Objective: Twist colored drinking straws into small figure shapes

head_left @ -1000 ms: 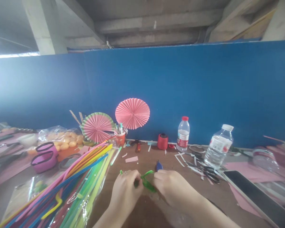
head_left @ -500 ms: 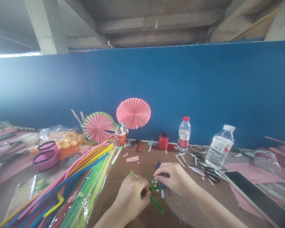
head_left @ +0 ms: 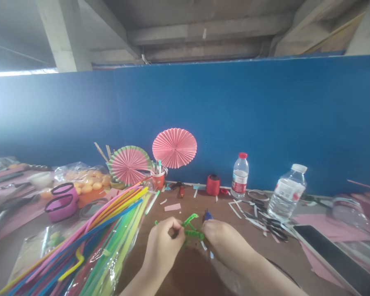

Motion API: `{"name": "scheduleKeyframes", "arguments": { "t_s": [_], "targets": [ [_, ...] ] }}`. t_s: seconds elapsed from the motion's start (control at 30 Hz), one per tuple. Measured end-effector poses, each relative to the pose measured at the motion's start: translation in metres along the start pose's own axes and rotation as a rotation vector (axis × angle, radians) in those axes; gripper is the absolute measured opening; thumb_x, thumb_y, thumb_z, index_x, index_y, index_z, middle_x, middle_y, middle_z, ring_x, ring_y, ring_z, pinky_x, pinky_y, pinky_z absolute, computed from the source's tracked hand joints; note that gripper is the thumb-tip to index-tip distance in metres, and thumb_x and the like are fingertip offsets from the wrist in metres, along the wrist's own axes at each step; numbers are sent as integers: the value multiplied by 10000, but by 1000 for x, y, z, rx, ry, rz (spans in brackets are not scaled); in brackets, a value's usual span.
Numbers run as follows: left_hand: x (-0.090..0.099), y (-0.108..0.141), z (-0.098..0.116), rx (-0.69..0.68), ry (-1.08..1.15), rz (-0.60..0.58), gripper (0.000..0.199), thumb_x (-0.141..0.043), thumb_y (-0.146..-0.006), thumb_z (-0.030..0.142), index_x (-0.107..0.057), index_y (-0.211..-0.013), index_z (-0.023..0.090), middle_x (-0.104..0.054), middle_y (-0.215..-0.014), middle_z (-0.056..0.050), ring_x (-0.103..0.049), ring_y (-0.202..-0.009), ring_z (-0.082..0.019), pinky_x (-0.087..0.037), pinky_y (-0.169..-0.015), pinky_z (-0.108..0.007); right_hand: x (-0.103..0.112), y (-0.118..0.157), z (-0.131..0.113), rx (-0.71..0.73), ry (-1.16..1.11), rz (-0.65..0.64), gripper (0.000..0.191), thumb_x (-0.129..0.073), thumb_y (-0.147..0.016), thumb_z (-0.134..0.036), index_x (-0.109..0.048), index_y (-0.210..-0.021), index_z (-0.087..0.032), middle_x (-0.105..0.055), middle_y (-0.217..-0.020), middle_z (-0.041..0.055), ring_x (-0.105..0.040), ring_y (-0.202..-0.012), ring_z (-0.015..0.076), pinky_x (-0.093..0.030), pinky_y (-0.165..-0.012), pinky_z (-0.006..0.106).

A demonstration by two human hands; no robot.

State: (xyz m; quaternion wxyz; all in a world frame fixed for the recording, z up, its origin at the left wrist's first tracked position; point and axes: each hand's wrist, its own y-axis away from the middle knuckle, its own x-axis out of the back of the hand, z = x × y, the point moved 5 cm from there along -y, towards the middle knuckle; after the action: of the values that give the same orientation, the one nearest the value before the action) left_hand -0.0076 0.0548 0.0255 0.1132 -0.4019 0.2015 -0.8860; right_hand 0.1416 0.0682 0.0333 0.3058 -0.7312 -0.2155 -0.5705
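My left hand (head_left: pixel 166 238) pinches a bent green pipe cleaner shape (head_left: pixel 193 234) above the brown table (head_left: pixel 185 275). Several green arms of it stick out to the right of the fingers, and a short green end shows on their left. Just right of the green piece, my right hand (head_left: pixel 220 234) is closed around a blue tool (head_left: pixel 207 215), whose tip shows beyond the fingers; the rest of the tool is hidden by the hand. Small white paper scraps (head_left: pixel 203 245) lie beneath, between the hands.
Colourful pipe cleaners (head_left: pixel 105 234) in plastic fill the left. Behind stand pink paper fans (head_left: pixel 174 148), a pen cup (head_left: pixel 158 181), a red roll (head_left: pixel 213 186) and two bottles (head_left: pixel 239 176). Scissors (head_left: pixel 276 228) and a phone (head_left: pixel 336 255) lie right.
My right hand has let go of the green piece and closed on the blue tool. My left hand has shifted slightly left and turned the green piece, whose arms now point up and right.
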Motion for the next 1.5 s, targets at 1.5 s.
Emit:
{"name": "scheduleKeyframes", "arguments": {
  "t_s": [1.5],
  "targets": [
    [-15, 14, 14, -349, -514, -25, 158, -442, -688, 82, -485, -583, 192, -549, -546, 5, -517, -558, -169, -312, -593, -297, 2, 8, -24, 276, 191, 134, 150, -431, -834, -159, -505, -704, -172, -549, -667, 11, -440, -583, 128, -246, -515, 259]
  ]
}}
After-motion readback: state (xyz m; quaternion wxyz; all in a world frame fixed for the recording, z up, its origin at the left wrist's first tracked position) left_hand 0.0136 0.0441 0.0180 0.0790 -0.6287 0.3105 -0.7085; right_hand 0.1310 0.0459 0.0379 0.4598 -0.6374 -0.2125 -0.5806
